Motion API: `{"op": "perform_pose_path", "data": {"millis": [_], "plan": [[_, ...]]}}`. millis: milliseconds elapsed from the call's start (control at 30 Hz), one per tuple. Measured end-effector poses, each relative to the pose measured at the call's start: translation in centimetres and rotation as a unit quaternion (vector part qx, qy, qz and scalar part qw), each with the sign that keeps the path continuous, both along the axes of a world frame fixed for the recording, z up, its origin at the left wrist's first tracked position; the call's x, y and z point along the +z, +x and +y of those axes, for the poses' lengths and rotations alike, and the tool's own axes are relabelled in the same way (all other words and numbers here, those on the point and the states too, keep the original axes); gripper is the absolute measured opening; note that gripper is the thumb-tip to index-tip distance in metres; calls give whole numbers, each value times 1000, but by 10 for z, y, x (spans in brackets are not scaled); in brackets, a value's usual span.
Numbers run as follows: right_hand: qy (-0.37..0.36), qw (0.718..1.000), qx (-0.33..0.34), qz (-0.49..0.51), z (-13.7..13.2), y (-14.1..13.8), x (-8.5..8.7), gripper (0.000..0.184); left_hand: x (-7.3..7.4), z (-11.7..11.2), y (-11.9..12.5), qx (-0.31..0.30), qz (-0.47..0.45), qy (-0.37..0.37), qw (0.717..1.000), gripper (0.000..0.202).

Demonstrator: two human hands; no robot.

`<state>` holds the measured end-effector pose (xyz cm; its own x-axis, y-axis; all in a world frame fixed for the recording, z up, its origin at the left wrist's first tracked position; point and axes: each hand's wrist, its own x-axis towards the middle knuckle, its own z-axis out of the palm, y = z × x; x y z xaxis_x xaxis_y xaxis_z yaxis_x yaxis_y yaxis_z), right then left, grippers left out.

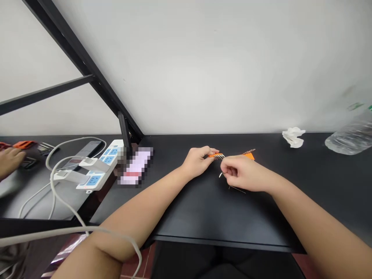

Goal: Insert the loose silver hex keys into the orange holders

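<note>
My left hand (197, 161) is closed on an orange holder (215, 155), pinching its left end between thumb and fingers. Several slim silvery metal rods (220, 157) stick out of that holder toward my right hand. Curled beside them, my right hand (242, 170) pinches a thin metal rod, whose bright tip (220, 175) shows below the fingers; the rest is hidden. Under this hand a very thin bent metal piece (237, 189) lies on the black table (209, 217). Behind it is a second orange holder (249, 155) with brownish rods, partly covered.
Crumpled tissue (293, 136) and a clear plastic bottle (350, 135) lie at the right. To the left are a blurred-out phone-shaped item (136, 166), a white power strip (101, 164) and loose cables (52, 182). Another person's hand (11, 161) is at far left.
</note>
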<state>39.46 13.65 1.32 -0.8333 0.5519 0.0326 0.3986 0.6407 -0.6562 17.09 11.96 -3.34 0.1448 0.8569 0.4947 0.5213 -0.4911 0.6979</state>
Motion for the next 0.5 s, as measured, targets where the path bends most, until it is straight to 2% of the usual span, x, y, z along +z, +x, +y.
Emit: {"op": "perform_pose_path", "data": {"millis": [100,200,300,500], "plan": [[51,988,-38,143,0,-2,-2,10,4,-6,4,-11,18,7,1000,7],[112,965,-55,229,2,-2,-4,9,6,-10,7,-13,38,16,999,6],[155,952,-64,256,4,-3,-5,9,6,-10,7,-9,51,28,998,5],[165,957,-41,236,6,-7,-5,14,3,-8,6,-24,61,68,996,6]]}}
